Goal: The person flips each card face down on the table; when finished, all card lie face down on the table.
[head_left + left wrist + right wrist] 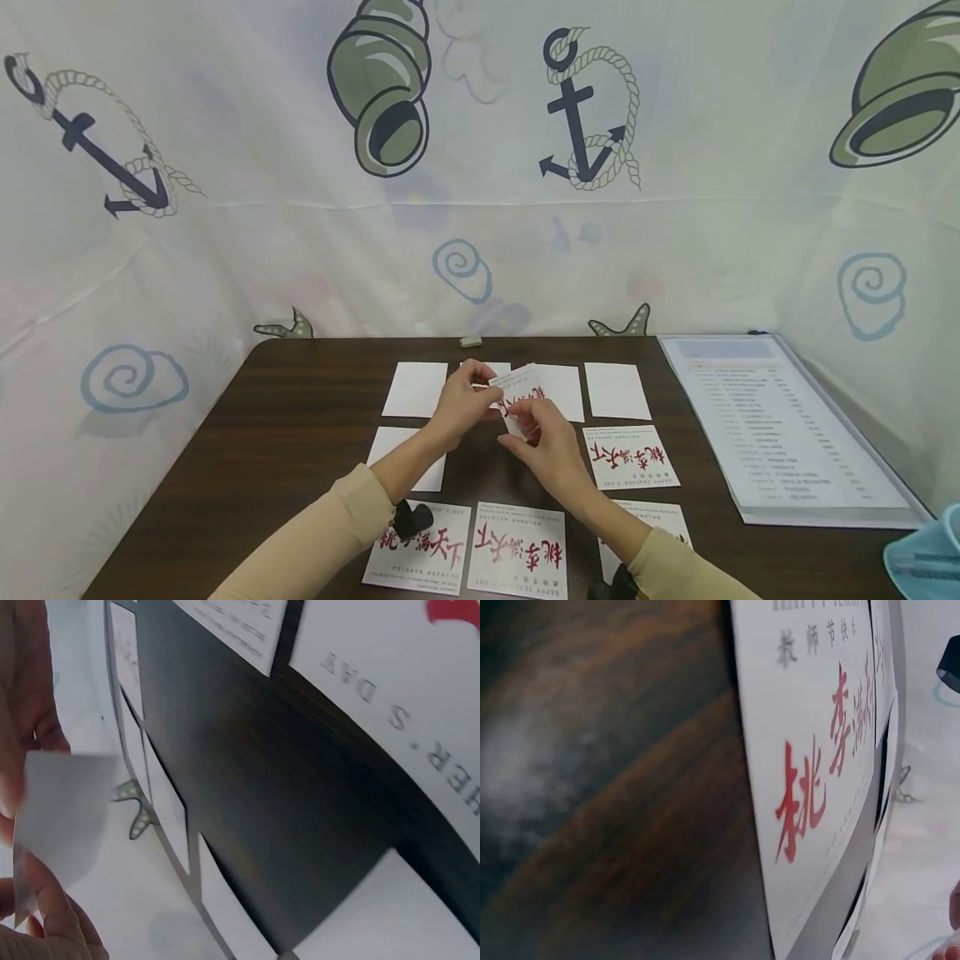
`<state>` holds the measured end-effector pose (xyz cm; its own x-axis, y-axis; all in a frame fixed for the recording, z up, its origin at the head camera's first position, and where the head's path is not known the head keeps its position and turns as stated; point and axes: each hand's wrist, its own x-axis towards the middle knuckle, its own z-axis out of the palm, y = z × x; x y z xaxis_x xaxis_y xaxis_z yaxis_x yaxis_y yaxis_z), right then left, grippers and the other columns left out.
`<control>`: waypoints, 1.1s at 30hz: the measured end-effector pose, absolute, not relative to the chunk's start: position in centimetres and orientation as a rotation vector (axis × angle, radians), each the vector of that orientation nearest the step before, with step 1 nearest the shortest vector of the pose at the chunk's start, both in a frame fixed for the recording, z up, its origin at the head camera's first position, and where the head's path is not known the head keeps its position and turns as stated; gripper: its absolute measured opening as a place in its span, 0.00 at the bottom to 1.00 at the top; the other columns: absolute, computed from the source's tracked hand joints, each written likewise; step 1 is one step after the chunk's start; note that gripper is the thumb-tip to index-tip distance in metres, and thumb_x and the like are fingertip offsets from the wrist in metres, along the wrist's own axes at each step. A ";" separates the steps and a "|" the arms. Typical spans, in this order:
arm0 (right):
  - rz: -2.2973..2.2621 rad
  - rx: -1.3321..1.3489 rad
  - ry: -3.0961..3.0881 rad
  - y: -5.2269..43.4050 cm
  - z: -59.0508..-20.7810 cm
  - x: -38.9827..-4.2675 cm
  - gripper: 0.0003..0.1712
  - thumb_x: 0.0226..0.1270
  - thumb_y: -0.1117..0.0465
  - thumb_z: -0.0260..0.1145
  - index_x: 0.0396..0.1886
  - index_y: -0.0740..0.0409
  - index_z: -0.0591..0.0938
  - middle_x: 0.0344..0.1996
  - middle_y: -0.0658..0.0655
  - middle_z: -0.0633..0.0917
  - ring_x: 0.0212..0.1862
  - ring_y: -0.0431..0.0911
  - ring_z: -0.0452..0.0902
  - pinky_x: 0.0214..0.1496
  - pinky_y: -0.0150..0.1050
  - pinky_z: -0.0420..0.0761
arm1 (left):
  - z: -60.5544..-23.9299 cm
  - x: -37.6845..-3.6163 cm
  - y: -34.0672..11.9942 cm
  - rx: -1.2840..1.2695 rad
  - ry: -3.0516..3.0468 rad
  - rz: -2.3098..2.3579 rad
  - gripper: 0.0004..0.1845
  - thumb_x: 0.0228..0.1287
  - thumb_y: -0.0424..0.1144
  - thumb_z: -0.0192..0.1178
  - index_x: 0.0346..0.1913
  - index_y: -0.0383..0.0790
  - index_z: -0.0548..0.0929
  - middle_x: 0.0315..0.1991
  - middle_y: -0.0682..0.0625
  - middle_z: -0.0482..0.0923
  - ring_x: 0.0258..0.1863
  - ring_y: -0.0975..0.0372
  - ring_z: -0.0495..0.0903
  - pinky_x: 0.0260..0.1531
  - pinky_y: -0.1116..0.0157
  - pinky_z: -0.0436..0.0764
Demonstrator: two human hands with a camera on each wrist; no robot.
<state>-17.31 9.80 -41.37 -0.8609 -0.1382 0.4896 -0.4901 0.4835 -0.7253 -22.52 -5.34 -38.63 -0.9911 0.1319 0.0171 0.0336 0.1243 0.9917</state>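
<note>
I see a dark wooden bench (300, 433) set against a white curtain (225, 250) printed with anchors and shells. Along the bench's right edge lies a clear folder (787, 433) with a printed sheet inside it; that is the only holder I can make out, and I cannot read the sheet. At the near right corner a blue object (926, 554) pokes into view; I cannot tell what it is.

Cards lie in rows across the middle of the bench. Blank white cards (617, 390) line the far row, with one more on the left of the middle row. Cards with red lettering (517, 550) lie along the near edge, and another sits on the right of the middle row.

Above the far row, at the bench's middle, both hands hold one lettered card (519, 398) off the surface. My left hand (463, 404) pinches its upper left part between thumb and fingers; my right hand (546, 442) pinches its lower edge. A small grey piece (470, 340) rests at the far edge.
</note>
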 end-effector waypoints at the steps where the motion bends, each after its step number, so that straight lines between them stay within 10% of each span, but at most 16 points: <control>1: 1.306 0.528 -2.361 9.7 -41.3 -17.3 0.21 0.47 0.69 0.75 0.42 0.58 0.79 0.31 0.52 0.77 0.32 0.42 0.73 0.32 0.30 0.78 | -38.5 -22.4 -5.2 0.175 2.295 2.039 0.13 0.53 0.26 0.55 0.44 0.31 0.70 0.39 0.43 0.72 0.32 0.64 0.79 0.33 0.61 0.84; 16: 1.211 0.593 -2.148 10.6 -40.5 -18.1 0.18 0.51 0.78 0.68 0.43 0.63 0.80 0.28 0.53 0.77 0.30 0.40 0.74 0.31 0.30 0.81 | -36.2 -20.5 -5.0 0.401 2.495 2.033 0.23 0.58 0.34 0.65 0.54 0.30 0.71 0.49 0.36 0.75 0.47 0.49 0.76 0.41 0.70 0.80; 33: 1.839 0.087 -2.209 12.3 -40.1 -18.8 0.17 0.58 0.76 0.64 0.48 0.67 0.76 0.33 0.62 0.77 0.30 0.38 0.71 0.31 0.25 0.74 | -40.5 -21.5 -7.9 0.298 2.835 1.864 0.27 0.51 0.28 0.68 0.56 0.35 0.74 0.42 0.38 0.77 0.39 0.50 0.80 0.40 0.57 0.80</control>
<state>-18.82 12.32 -40.14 -0.9631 0.1225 0.2396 -0.2135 0.1945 -0.9574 -21.45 -7.94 -40.47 -0.9504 0.0005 0.3111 0.2858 0.3963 0.8725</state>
